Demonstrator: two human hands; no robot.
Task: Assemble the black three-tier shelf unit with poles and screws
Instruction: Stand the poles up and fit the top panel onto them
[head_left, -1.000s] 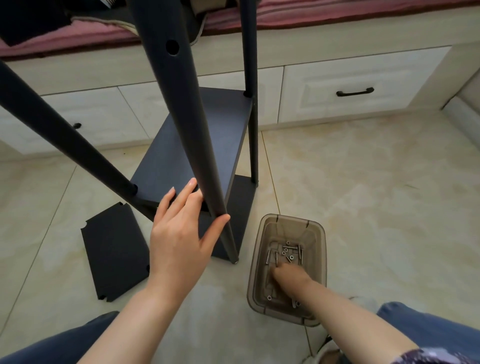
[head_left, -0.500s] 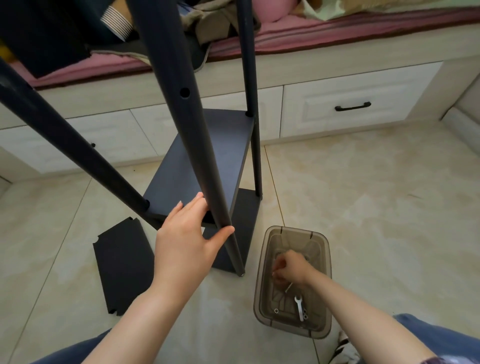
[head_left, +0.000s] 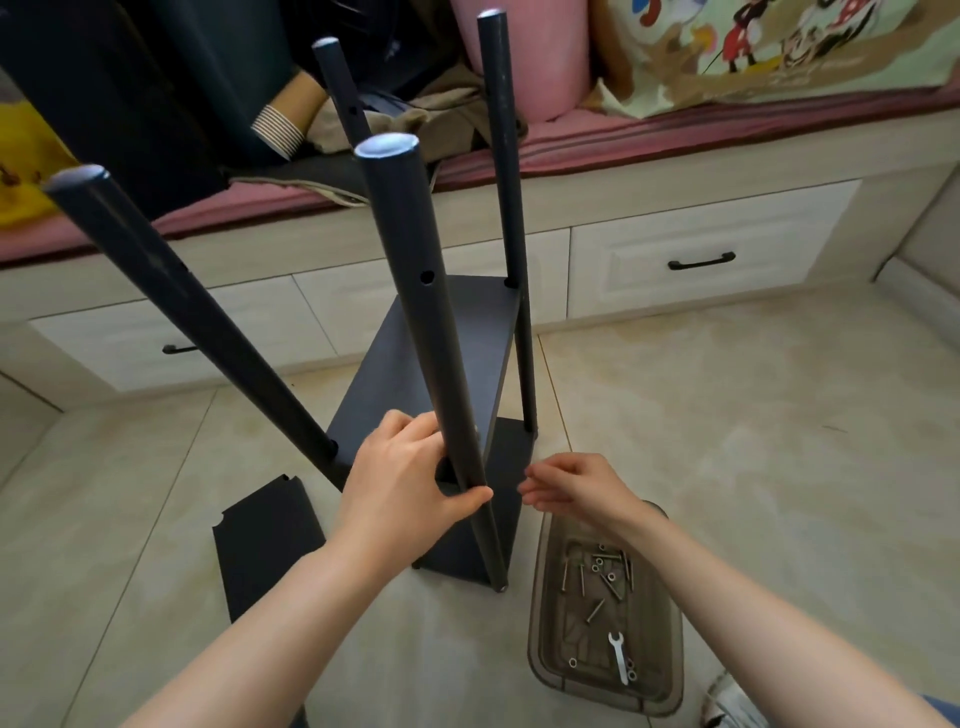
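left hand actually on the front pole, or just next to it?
Touching. The head view shows the left hand gripping the front pole low down, with the thumb laid across its near face and the fingers curled round behind it.

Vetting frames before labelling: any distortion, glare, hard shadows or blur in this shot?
Head view: strong wide-angle distortion, so the near pole and left pole splay toward the frame edges. Head view: soft, even light with no hard shadows. Head view: glare only as a pale sheen on the near pole's cap. Head view: right hand fingertips look slightly soft, while screws in the tray are sharp.
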